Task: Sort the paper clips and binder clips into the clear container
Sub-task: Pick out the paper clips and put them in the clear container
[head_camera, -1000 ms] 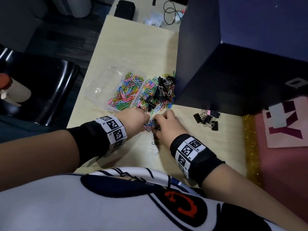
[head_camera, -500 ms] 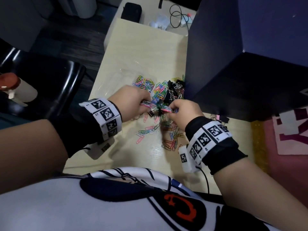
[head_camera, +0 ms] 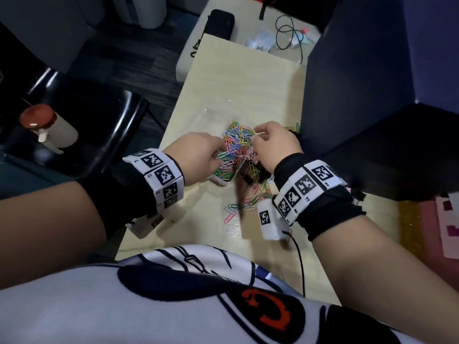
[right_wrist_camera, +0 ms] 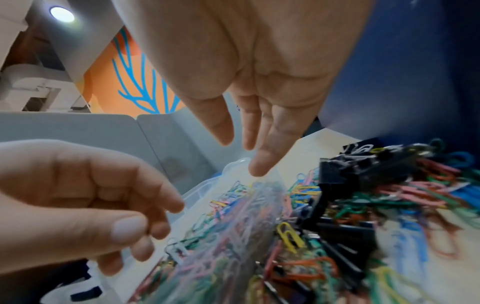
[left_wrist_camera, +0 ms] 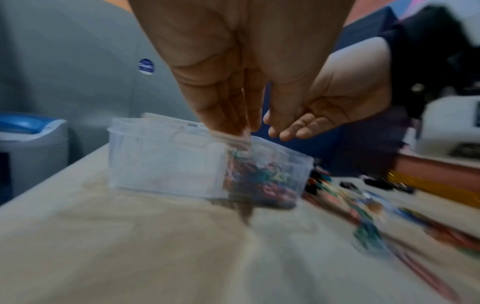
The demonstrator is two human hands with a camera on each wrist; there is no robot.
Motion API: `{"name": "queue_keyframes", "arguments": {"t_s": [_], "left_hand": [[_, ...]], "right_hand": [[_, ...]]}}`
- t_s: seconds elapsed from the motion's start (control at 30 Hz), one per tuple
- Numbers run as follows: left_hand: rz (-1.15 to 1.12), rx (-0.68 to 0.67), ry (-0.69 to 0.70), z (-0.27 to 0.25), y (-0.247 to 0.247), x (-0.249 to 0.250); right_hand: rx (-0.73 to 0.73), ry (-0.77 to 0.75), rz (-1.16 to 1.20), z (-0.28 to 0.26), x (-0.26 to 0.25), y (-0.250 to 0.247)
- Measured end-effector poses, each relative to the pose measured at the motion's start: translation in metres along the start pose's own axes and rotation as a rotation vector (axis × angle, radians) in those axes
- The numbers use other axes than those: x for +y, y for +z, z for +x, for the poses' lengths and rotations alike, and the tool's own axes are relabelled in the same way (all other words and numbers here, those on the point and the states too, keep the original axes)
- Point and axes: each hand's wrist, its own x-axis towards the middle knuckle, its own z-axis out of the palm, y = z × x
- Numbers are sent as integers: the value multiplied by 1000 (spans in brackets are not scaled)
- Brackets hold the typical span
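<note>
A clear container [head_camera: 219, 181] [left_wrist_camera: 166, 160] lies on the pale table, with a heap of coloured paper clips [head_camera: 236, 142] in its near-side compartment. My left hand [head_camera: 218, 155] [left_wrist_camera: 233, 125] hovers over that heap with its fingers pointing down, and a blurred stream of clips [right_wrist_camera: 259, 205] falls from it. My right hand [head_camera: 258, 137] [right_wrist_camera: 246, 152] is just right of it, fingers straight and holding nothing. Black binder clips [right_wrist_camera: 363, 164] mixed with paper clips lie right of the container. Loose clips [head_camera: 248, 202] are scattered on the table nearer to me.
A dark blue box wall [head_camera: 372, 95] stands close on the right. A few binder clips [head_camera: 357, 194] lie by its base. A black chair [head_camera: 87, 135] and a red-capped bottle [head_camera: 44, 127] are off the table's left edge. A black case [head_camera: 221, 23] and cables [head_camera: 290, 33] lie beyond.
Both hands rose from the loose pile near me with pinched clips and moved forward over the container. The fingers have now spread and the clips are dropping in.
</note>
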Motion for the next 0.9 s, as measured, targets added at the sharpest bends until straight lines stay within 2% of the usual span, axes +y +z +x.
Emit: {"name": "queue_keyframes", "arguments": {"t_s": [0.1,0.17,0.27,0.33,0.4,0.53,0.7,0.8,0.9], "left_hand": [[111,-69,136,-7,11,4],[238,-109,209,-10,18,8],[381,-112,219,-9,23,14],[419,-108,202,-7,24,17],[432,-104,192,-5,26,20],[400,-78,201,-5,26,22],[448,-112,177,-11,17,23],[488,-110,122,-14,14,28],[470,-23,127,-20,17,39]], "right_hand": [[18,37,-181,-8,13,-10],[-65,64,-370,-17,24,-15],[-233,105,-561,-31,42,-15],[-275,76,-536,-43,56,-7],[-276,-23,-505,-54,67,3],[-178,-182,-501,-70,82,14],[-308,-97,-552,-74,95,-9],[-206,-36,-476,-72,99,-28],[-131,73,-454,-71,103,-42]]}}
